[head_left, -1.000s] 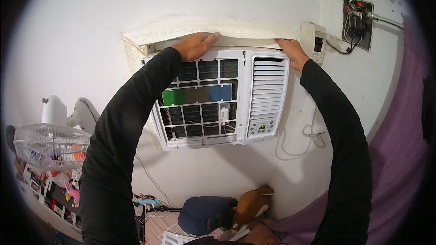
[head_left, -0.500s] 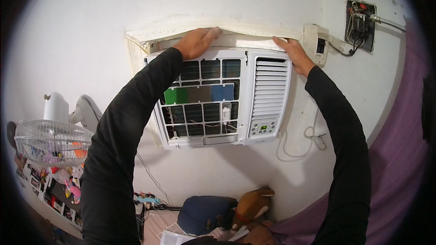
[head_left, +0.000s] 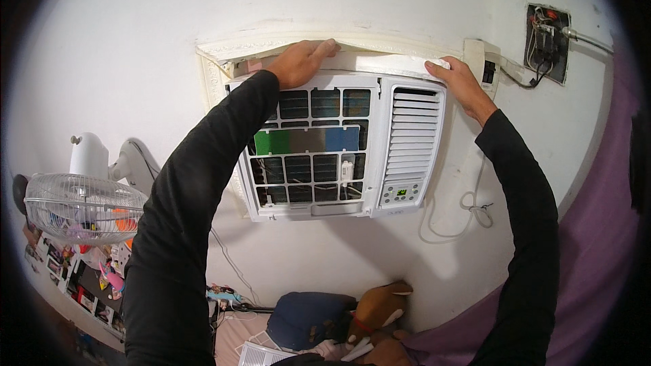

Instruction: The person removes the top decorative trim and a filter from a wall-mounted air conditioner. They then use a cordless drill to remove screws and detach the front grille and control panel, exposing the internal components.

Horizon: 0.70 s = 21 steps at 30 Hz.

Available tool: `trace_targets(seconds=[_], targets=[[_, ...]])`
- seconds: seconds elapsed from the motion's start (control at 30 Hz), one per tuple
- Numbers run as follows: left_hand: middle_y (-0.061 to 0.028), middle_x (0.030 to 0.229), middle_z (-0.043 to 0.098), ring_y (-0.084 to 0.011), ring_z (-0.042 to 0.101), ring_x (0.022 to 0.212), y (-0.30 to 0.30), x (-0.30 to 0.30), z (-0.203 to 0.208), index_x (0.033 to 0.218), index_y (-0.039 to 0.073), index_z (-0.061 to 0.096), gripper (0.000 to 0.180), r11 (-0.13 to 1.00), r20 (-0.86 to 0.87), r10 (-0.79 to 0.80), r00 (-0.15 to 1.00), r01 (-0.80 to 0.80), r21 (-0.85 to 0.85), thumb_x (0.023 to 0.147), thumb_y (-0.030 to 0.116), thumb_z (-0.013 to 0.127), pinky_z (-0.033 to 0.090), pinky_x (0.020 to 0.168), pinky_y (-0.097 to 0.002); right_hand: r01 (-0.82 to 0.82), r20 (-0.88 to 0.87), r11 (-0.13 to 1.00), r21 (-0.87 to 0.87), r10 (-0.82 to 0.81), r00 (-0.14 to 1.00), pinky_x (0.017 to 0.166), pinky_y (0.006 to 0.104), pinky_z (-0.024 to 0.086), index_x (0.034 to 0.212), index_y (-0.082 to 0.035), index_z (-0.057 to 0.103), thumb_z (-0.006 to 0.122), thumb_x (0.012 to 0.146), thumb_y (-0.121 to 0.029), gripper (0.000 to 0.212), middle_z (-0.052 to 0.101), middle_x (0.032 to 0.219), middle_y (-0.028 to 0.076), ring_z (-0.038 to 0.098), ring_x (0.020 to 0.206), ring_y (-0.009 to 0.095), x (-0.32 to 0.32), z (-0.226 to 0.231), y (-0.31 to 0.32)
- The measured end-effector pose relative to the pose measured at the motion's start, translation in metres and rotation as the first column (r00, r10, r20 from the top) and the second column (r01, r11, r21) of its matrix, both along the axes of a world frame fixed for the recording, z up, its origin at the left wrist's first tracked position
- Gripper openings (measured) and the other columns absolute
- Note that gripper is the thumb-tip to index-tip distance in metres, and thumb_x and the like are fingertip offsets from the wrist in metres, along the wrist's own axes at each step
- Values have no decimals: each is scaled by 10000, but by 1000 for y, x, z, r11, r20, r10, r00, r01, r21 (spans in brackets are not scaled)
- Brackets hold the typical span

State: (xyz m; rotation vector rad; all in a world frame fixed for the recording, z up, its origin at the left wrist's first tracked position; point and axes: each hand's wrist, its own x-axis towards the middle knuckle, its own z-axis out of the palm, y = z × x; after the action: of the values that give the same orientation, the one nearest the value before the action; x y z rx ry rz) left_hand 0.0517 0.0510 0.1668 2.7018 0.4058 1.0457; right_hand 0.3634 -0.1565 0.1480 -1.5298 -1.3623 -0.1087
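Note:
A white window air conditioner (head_left: 371, 163) is set in the wall, its front grid bare and its small display lit green. Above it, a long white filler strip (head_left: 380, 63) lies in the gap under the moulded wall frame (head_left: 271, 45). My left hand (head_left: 303, 63) is closed over the strip's left part, fingers together and pointing right; its fingertips are partly hidden. At the strip's right end, my right hand (head_left: 462, 85) grips it with fingertips along the edge. That end sticks out in front of the frame.
A white fan (head_left: 85, 207) stands at the left beside cluttered shelves. A breaker box (head_left: 483, 64) and an open wall box with wires (head_left: 546, 44) are to the right. A looped cord (head_left: 475, 210) hangs below. A blue cushion (head_left: 308, 318), plush toy (head_left: 376, 308) and purple curtain (head_left: 590, 251) are lower down.
The strip's right end has come out of the gap toward me, with my right hand on it. My left hand stays over the strip. The whole view has shifted slightly.

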Motion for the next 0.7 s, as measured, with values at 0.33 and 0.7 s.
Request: trace_targets(seconds=[0.33,0.7], targets=[[-234,1455,618,-337,536,1423,-7,-7,3,1449,-47,585,741,997,14,-48,999,48,-57,1136,549,276,336,1257,-407,42,235,995,88,-62,970,816,327,476,1155,49,617,711,962,-471,562,642,958,136,598,914,198,-19,2,-41],[-239,1426,636,-327,572,1382,2,-6,4,1424,-78,592,707,984,95,-104,990,116,-133,1147,506,307,372,1229,-393,-39,281,985,170,-10,960,705,302,389,901,-34,560,758,921,-339,364,524,823,27,464,791,121,-60,10,-83]])
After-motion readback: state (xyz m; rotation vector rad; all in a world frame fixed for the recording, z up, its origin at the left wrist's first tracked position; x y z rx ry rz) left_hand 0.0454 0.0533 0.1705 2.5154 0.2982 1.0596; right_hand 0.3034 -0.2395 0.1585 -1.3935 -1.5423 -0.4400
